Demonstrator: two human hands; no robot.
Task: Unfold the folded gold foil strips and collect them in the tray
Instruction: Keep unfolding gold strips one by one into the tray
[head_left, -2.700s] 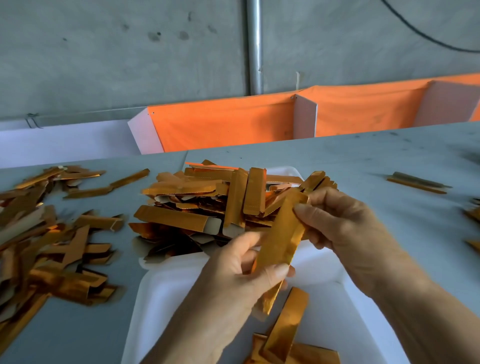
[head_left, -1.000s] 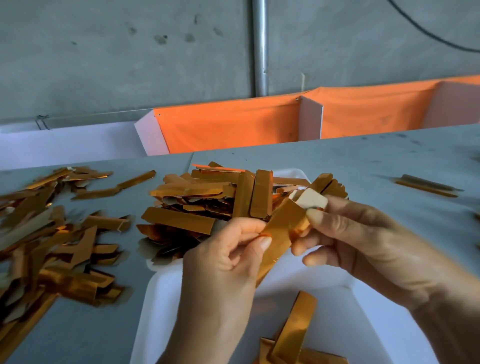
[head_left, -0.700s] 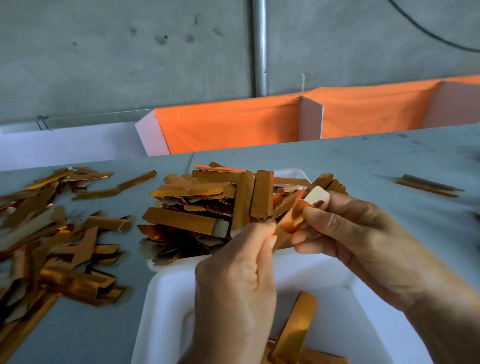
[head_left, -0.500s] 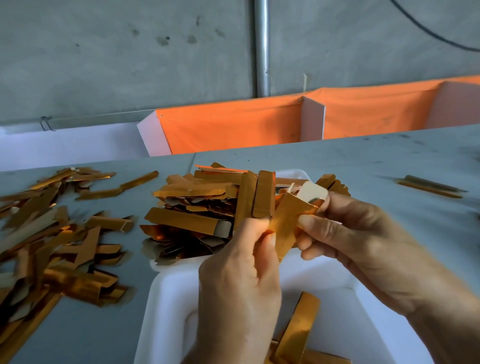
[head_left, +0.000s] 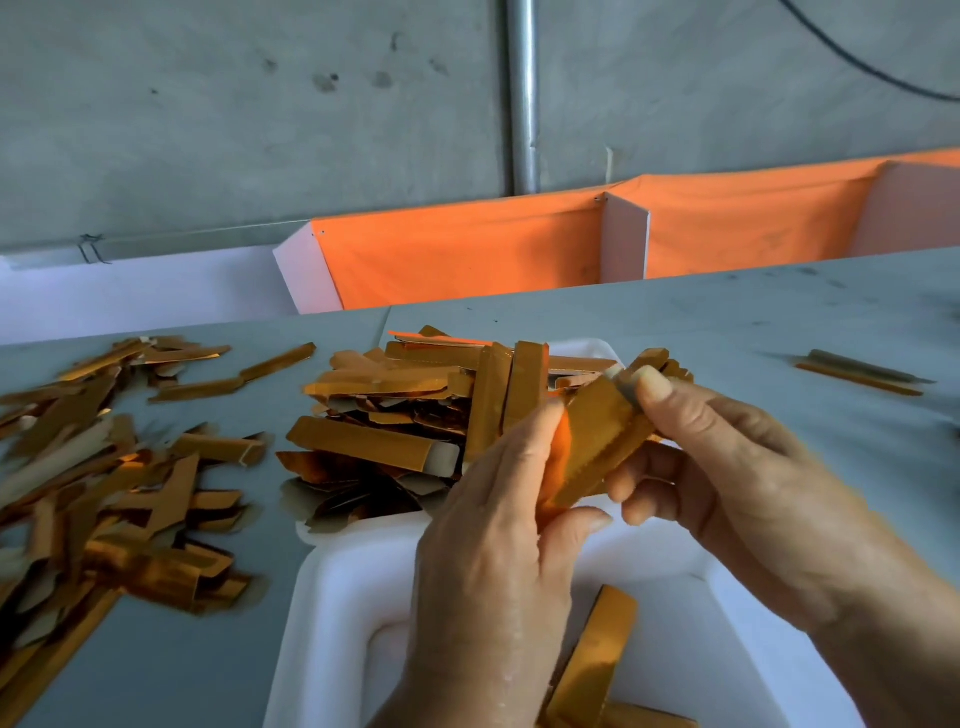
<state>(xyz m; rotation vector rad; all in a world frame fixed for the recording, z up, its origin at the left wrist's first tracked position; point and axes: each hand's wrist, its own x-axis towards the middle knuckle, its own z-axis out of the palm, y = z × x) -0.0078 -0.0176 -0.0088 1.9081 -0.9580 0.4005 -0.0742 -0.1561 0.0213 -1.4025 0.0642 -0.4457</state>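
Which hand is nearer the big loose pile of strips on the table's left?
Left. The left hand sits closer to the pile; the right hand is beyond it.

Glossy gold foil strips (head_left: 374, 444) with matt pale paper backing, matt white foam tray (head_left: 332, 597), dull grey bench (head_left: 675, 322), orange cloth (head_left: 457, 254)

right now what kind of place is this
Probably a small workshop or factory bench for hand assembly: a bare concrete wall, a grey worktable with orange-cloth dividers, and loose gold foil strips piled beside a white tray.
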